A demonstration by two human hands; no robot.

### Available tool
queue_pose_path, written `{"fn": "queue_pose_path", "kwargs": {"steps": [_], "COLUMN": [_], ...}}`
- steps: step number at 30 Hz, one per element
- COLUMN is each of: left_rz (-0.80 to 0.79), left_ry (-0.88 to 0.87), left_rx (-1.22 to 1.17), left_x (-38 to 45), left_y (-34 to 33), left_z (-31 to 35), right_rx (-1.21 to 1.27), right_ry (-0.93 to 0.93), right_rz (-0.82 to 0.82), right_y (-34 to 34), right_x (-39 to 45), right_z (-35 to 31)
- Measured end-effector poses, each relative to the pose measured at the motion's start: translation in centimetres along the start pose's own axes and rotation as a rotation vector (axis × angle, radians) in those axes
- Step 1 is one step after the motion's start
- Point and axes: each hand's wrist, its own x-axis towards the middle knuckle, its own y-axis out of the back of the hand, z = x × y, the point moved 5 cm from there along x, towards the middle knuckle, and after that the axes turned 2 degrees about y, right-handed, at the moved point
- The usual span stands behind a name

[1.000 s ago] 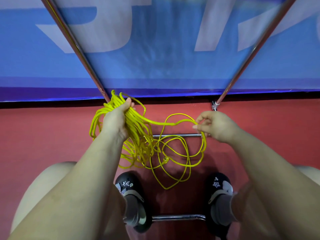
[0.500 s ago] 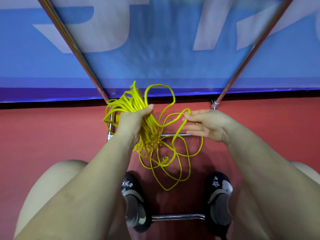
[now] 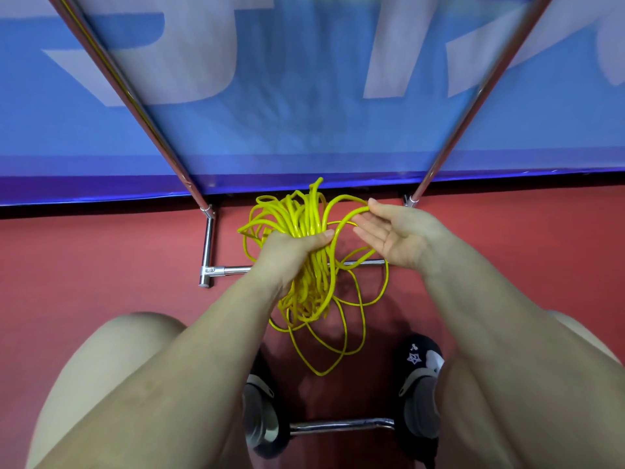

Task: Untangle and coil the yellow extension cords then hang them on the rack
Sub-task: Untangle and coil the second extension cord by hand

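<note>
A bundle of thin yellow cord (image 3: 306, 218) is gripped in my left hand (image 3: 291, 255), with loops fanning above the fist and more strands hanging below it. Loose loops (image 3: 341, 333) dangle down toward the red floor between my feet. My right hand (image 3: 399, 235) is just right of the bundle, palm up with fingers straight, and one cord loop (image 3: 351, 213) lies across its fingertips. The metal rack (image 3: 159, 130) rises in two slanted chrome poles ahead; its low crossbar (image 3: 233, 269) passes behind the cord.
A blue banner (image 3: 304, 96) with white letters stands behind the rack poles. My knees fill the lower corners. My black shoes (image 3: 419, 360) rest beside another chrome bar (image 3: 338, 425) near the floor. The floor (image 3: 84, 258) is red.
My left hand has carried the bundle rightward and regripped it. My right hand has let go its pinch, opened palm up, and now carries one loop at the bundle's top right.
</note>
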Motion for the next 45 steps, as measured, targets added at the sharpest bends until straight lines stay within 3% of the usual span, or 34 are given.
{"fn": "queue_pose_path", "kwargs": {"steps": [10, 15, 17, 21, 26, 32, 45], "left_rz": [-0.185, -0.114, -0.041, 0.092, 0.181, 0.169, 0.236], "left_ry": [-0.105, -0.049, -0.010, 0.073, 0.105, 0.109, 0.035], "left_rx": [0.168, 0.066, -0.007, -0.190, -0.379, -0.458, -0.518], "left_x": [-0.8, -0.1, 0.2, 0.9, 1.3, 1.4, 1.5], "left_y": [-1.6, -1.0, -0.6, 0.6, 1.7, 2.4, 4.5], "left_z": [0.3, -0.1, -0.2, 0.0, 0.5, 1.2, 2.7], "right_rx": [0.010, 0.015, -0.196, -0.989, -1.391, -1.460, -1.357], "right_ry": [-0.030, -0.011, 0.026, 0.326, 0.429, 0.522, 0.384], "right_rz": [-0.015, -0.067, -0.103, -0.126, -0.288, -0.276, -0.461], "right_y": [-0.4, -1.0, -1.1, -1.3, -1.7, -2.0, -1.4], "right_x": [-0.1, -0.5, -0.6, -0.6, -0.3, -0.2, -0.1], "right_z": [0.0, -0.1, 0.0, 0.5, 2.8, 3.1, 3.3]}}
